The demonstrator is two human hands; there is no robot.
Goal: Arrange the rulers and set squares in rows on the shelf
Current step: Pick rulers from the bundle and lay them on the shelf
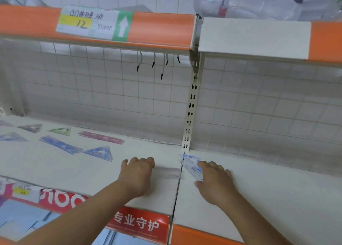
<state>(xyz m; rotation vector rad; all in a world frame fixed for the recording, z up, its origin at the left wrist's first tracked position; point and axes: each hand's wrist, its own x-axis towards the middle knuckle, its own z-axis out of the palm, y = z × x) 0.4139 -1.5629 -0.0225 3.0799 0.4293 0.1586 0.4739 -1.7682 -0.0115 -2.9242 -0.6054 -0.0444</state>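
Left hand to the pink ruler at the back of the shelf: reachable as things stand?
Probably yes. The left hand rests on the shelf by a clear ruler. The pink ruler lies flat, further back to its left, with nothing on top. Only a blue set square lies flat between them.

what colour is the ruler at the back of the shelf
The ruler is pink; the head view shows it.

Looks like a shop: cream metal display shelving (92,167) hung on a slotted upright (191,106), wire-grid back panel (111,89), orange price rail (162,26) carrying a handwritten price label (87,22) with green arrow, red printed promotional strip (137,223), set squares (100,152) laid out flat.
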